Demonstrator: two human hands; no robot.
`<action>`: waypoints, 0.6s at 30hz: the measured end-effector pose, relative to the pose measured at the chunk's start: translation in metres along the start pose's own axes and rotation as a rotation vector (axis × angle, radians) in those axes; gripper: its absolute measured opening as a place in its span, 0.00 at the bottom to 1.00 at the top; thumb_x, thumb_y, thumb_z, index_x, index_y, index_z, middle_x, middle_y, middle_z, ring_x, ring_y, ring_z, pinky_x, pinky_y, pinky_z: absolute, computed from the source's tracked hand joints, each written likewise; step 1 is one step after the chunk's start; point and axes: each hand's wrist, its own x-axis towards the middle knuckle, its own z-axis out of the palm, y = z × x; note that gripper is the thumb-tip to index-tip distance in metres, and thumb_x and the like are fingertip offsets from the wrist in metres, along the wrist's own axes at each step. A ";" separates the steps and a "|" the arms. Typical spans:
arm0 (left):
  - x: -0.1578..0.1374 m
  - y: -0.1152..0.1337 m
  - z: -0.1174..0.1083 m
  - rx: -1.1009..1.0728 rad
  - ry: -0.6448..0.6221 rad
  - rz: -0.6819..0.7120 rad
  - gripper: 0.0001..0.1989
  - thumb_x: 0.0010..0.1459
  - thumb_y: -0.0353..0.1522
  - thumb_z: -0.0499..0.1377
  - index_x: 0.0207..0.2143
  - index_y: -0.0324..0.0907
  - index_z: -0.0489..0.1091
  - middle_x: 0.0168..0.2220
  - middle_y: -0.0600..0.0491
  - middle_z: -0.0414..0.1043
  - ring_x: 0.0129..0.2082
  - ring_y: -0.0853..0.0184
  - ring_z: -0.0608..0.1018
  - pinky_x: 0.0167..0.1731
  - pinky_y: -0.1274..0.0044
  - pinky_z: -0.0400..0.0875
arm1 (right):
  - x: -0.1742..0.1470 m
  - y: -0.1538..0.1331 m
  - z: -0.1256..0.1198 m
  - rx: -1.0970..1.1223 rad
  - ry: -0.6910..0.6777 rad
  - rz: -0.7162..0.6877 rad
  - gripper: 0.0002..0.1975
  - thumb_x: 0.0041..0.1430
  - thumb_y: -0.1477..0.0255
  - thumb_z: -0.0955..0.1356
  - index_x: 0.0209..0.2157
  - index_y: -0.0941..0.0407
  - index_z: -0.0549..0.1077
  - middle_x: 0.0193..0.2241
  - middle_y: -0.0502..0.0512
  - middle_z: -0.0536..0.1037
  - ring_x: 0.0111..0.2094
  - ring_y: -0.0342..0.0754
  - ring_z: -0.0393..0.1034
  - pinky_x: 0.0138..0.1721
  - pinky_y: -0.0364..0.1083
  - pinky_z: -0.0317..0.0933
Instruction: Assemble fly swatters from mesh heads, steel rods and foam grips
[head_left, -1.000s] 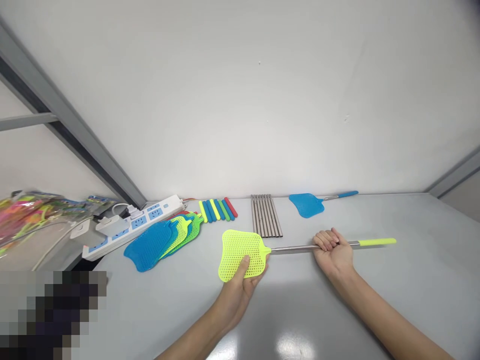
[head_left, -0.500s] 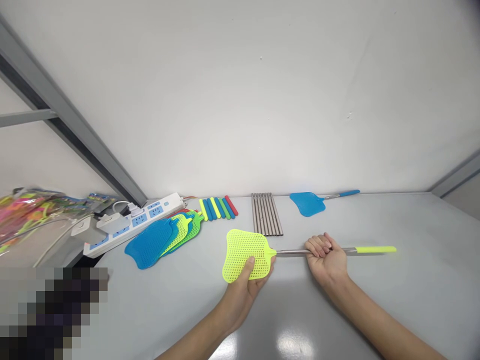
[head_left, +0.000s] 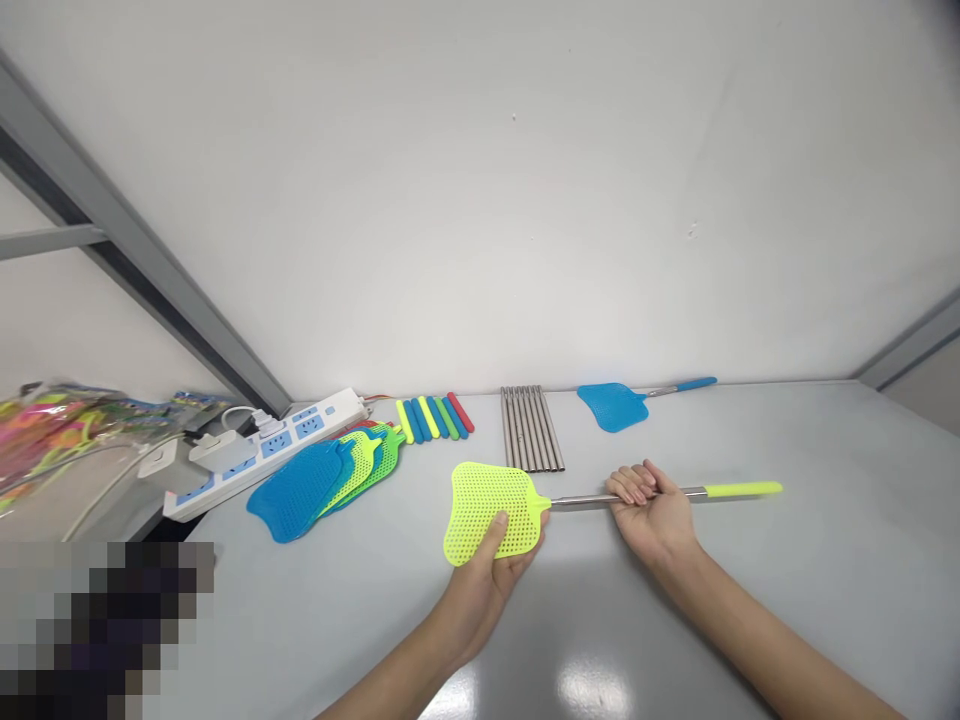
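Observation:
A yellow fly swatter [head_left: 491, 500] with a perforated head, a metal rod and a yellow grip is held level above the grey table. My left hand [head_left: 491, 585] pinches its head from below, thumb on top and fingers underneath. Around the metal rod, near the yellow grip, my right hand [head_left: 651, 510] is closed with the palm side up. Beyond my hands, a row of metal rods [head_left: 531, 430] lies side by side. To the right of those rests a blue fly swatter [head_left: 613, 406] with a blue grip.
Several loose swatter heads [head_left: 296, 490] overlap at the left, beside a white power strip [head_left: 341, 408] with plugs and cables. Coloured grips [head_left: 435, 418] lie in a row near the wall [head_left: 480, 200]. Plastic-wrapped colourful items [head_left: 67, 425] sit at the far left.
The yellow swatter's grip end has swung slightly up and to the left in view, along with my right hand. Both hands keep their hold, and the view has shifted a little.

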 end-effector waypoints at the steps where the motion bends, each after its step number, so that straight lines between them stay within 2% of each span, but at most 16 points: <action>1: 0.000 0.000 0.000 0.001 0.005 0.005 0.22 0.54 0.30 0.52 0.52 0.42 0.55 0.51 0.47 0.60 0.49 0.61 0.65 0.52 0.68 0.56 | 0.000 0.000 0.000 -0.010 -0.004 0.001 0.15 0.52 0.77 0.58 0.16 0.57 0.45 0.12 0.43 0.45 0.12 0.35 0.45 0.14 0.36 0.48; 5: 0.000 0.000 0.000 -0.001 0.007 0.013 0.22 0.53 0.31 0.52 0.52 0.42 0.56 0.51 0.46 0.61 0.49 0.61 0.65 0.52 0.68 0.55 | 0.001 -0.001 -0.001 -0.027 -0.009 0.019 0.15 0.52 0.77 0.57 0.17 0.56 0.45 0.13 0.43 0.45 0.13 0.36 0.46 0.14 0.37 0.49; 10: 0.003 -0.001 -0.002 -0.026 -0.013 0.015 0.22 0.54 0.32 0.52 0.52 0.38 0.55 0.51 0.44 0.61 0.49 0.59 0.65 0.52 0.68 0.56 | 0.002 -0.002 0.001 0.045 0.046 0.073 0.14 0.52 0.77 0.57 0.17 0.56 0.46 0.14 0.43 0.46 0.14 0.37 0.47 0.14 0.38 0.50; 14: 0.006 -0.002 -0.005 -0.056 0.033 0.065 0.24 0.53 0.33 0.53 0.53 0.38 0.52 0.51 0.43 0.60 0.48 0.58 0.66 0.50 0.67 0.58 | 0.005 -0.001 0.002 0.021 0.003 0.118 0.13 0.52 0.77 0.58 0.18 0.56 0.48 0.15 0.44 0.48 0.15 0.37 0.48 0.16 0.38 0.53; 18: 0.005 -0.003 -0.005 -0.093 0.056 0.128 0.23 0.53 0.34 0.53 0.52 0.38 0.54 0.50 0.43 0.61 0.47 0.57 0.67 0.49 0.66 0.60 | 0.012 -0.003 0.002 -0.071 -0.037 0.175 0.10 0.52 0.77 0.59 0.20 0.57 0.53 0.17 0.45 0.53 0.18 0.37 0.54 0.21 0.40 0.58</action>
